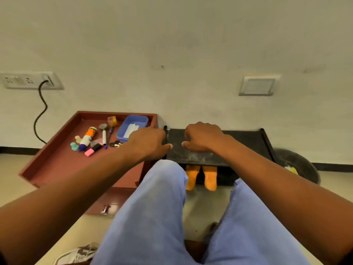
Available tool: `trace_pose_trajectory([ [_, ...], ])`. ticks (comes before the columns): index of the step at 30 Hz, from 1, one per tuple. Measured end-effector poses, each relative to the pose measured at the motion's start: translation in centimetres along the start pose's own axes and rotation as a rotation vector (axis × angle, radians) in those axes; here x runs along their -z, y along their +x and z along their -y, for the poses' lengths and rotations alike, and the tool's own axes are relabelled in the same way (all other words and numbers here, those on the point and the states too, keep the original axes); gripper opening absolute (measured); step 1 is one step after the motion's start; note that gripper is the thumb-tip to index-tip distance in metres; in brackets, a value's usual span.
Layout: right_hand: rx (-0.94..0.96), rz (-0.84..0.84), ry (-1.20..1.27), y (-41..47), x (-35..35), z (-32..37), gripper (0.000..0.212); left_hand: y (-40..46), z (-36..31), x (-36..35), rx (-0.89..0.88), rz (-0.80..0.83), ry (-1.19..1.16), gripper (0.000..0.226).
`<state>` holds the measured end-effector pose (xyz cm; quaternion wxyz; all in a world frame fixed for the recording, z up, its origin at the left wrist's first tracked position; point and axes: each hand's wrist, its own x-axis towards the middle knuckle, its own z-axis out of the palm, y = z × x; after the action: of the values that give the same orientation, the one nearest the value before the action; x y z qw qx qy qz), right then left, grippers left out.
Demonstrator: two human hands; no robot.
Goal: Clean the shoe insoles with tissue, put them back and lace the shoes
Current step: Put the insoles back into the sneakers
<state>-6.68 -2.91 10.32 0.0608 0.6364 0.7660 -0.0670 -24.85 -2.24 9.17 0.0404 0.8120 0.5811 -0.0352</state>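
Note:
Two orange insoles (191, 176) (210, 177) stand side by side on the floor, leaning against the lower part of a black rack (246, 142). A grey and white shoe (76, 254) lies on the floor at the bottom left, partly cut off by my leg. White tissue sits in a blue tub (131, 129) on the red-brown table. My left hand (147, 142) and my right hand (202, 136) hover over the rack's top shelf, backs up, fingers curled under, thumbs pointing at each other. Nothing shows in either hand.
The red-brown table (57, 161) at left carries a glue bottle (87, 138), markers, a pink highlighter (93, 150) and tape. A black bin (303, 165) stands right of the rack. My legs in blue trousers fill the foreground. A cable hangs from a wall socket (28, 80).

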Motion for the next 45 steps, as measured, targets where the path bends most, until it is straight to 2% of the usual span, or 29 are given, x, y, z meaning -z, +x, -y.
trace_pose_trajectory([
  [3, 0.116, -0.104, 0.025, 0.7, 1.1, 4.9, 0.024, -2.9, 4.4, 0.7, 0.087, -0.033, 0.020, 0.041],
  [6, 0.240, -0.141, 0.056, 1.9, 1.1, 10.0, 0.021, -5.5, 9.1, -0.5, 0.179, -0.028, -0.028, 0.058],
  [8, 0.323, -0.113, 0.063, 3.0, 0.3, 13.6, 0.022, -7.2, 12.4, -2.0, 0.234, -0.036, -0.115, 0.055],
  [12, 0.490, -0.042, 0.075, 5.2, -3.0, 19.9, 0.027, -10.9, 17.4, -6.0, 0.363, -0.014, -0.273, 0.028],
  [18, 0.662, 0.194, 0.020, 7.5, -10.4, 28.2, 0.025, -15.7, 21.3, -16.5, 0.650, 0.087, -0.335, 0.023],
  [28, 0.895, 0.499, -0.169, 8.8, -23.4, 36.9, 0.028, -21.6, 21.1, -31.3, 0.973, 0.404, -0.569, 0.032],
  [33, 0.945, 0.683, -0.257, 8.3, -29.6, 38.9, 0.017, -24.6, 19.2, -37.3, 1.138, 0.471, -0.768, 0.035],
  [37, 0.973, 0.778, -0.326, 7.6, -34.2, 38.6, 0.027, -26.0, 17.3, -41.6, 1.214, 0.600, -0.891, 0.044],
  [42, 0.935, 0.937, -0.406, 7.9, -38.8, 37.3, 0.036, -25.5, 15.5, -45.7, 1.306, 0.575, -1.065, 0.065],
  [45, 0.881, 1.035, -0.352, 7.7, -41.7, 36.9, 0.051, -24.7, 15.0, -47.3, 1.355, 0.512, -1.137, 0.068],
])
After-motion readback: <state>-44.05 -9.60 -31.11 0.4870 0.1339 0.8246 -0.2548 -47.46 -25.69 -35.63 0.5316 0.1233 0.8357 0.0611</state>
